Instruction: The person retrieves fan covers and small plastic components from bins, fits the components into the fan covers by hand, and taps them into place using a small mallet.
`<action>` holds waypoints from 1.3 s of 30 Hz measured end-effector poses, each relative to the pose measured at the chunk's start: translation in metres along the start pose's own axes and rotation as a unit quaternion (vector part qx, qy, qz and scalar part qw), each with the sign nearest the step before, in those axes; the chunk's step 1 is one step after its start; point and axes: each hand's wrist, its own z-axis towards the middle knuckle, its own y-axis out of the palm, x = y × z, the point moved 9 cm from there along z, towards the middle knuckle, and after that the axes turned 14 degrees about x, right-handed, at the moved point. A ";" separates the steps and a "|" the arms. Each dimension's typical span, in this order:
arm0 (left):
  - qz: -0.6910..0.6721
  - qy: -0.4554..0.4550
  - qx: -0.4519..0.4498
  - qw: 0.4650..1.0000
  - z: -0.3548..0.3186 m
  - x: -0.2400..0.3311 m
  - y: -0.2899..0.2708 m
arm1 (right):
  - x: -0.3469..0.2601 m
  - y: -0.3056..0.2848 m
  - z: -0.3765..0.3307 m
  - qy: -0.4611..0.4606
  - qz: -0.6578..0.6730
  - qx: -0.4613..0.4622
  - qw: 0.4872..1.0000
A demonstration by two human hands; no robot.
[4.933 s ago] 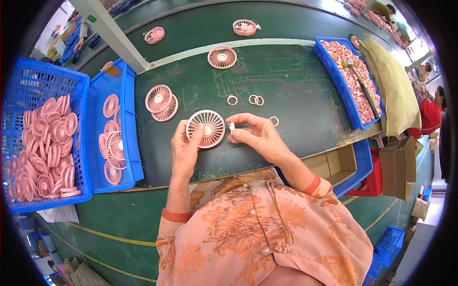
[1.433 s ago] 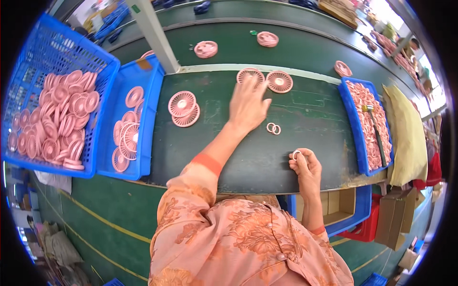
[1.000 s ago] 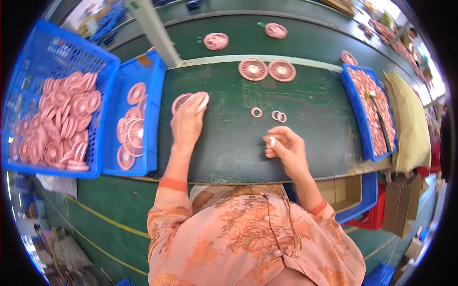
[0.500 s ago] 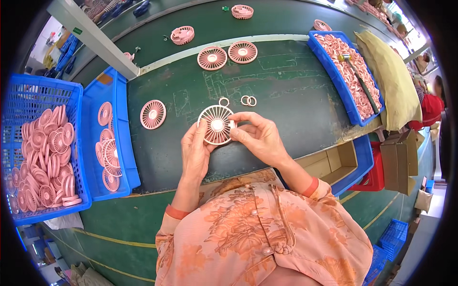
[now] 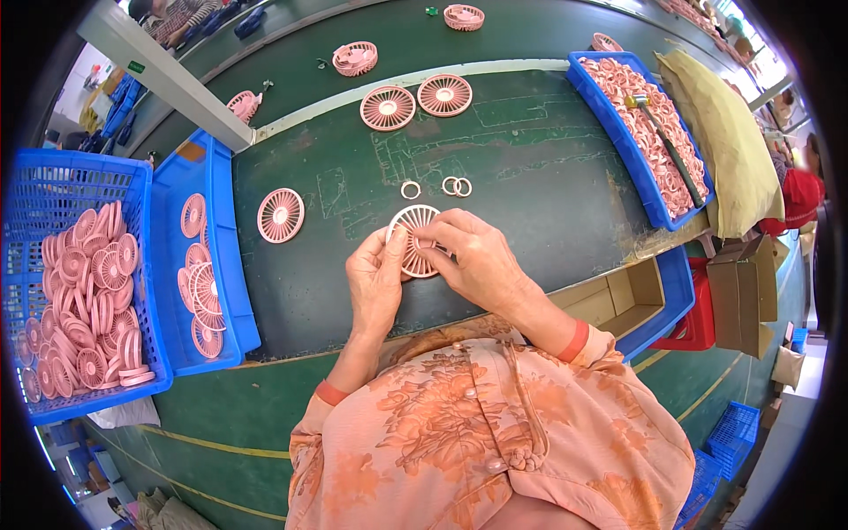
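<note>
A round pink fan grille [image 5: 414, 218] with thin spokes is held over the green worktable. My left hand [image 5: 376, 287] grips its left edge, thumb on the face and fingers behind. Over the hub, the fingers of my right hand [image 5: 486, 268] are pinched together; they hide the middle of the grille and whatever small piece they may hold. Just beyond lie one small pale ring [image 5: 410, 190] and a pair of overlapping rings [image 5: 458, 186]. Flat on the table rest another grille [image 5: 281, 215] to the left and two grilles [image 5: 388, 108] side by side at the far edge.
A blue crate [image 5: 84, 402] heaped with pink grilles stands left, beside a blue tray [image 5: 238, 291] holding several more. At far right, a blue bin [image 5: 652, 212] of pink rings has a hammer [image 5: 673, 152] lying across it. Pink fan parts [image 5: 355, 58] sit on the belt behind.
My right fingers have moved from the grille's right edge onto its middle. Both hands and the grille have shifted slightly right. Fan parts on the belt have moved right.
</note>
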 end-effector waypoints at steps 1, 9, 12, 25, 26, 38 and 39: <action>0.007 0.009 -0.002 1.000 0.001 0.000 0.000 | 0.001 0.003 -0.001 -0.003 -0.010 -0.018 1.000; 0.095 0.022 -0.015 0.995 0.008 0.011 -0.004 | -0.009 0.004 -0.001 -0.082 0.034 -0.039 0.995; 0.131 0.015 -0.048 0.990 0.012 0.015 -0.005 | -0.017 0.003 -0.003 -0.131 0.072 -0.067 0.987; 0.110 0.035 -0.109 0.987 0.040 0.043 0.008 | 0.044 -0.021 0.029 0.092 0.132 0.079 0.984; 0.156 0.104 -0.071 0.980 0.049 0.059 0.004 | 0.057 -0.019 0.029 0.107 0.083 0.072 0.988; 0.515 0.437 0.118 0.728 0.162 0.085 -0.014 | 0.041 0.045 0.030 -0.058 -0.151 -0.003 0.987; 0.541 0.436 0.114 0.710 0.166 0.075 -0.017 | 0.037 0.046 0.030 -0.070 -0.145 -0.005 0.987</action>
